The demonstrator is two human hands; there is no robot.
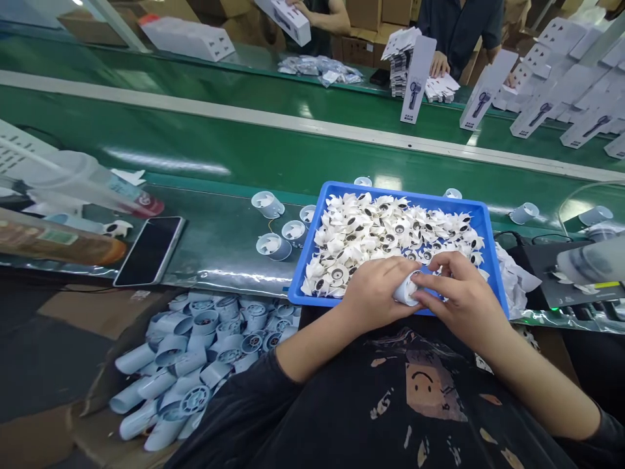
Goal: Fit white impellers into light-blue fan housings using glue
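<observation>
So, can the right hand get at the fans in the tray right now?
Probably yes: the right hand is at the tray, with uncovered fans beyond it, though its fingertips are at the blue cup and would likely leave that first.

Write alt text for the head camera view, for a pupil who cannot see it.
A person's left hand holds a pale blue cylinder, the right hand touching its end, at a blue tray of white finned wheels. Similar cylinders lie in a cardboard box at lower left; across a green surface, a co-worker holds a white box.
</observation>
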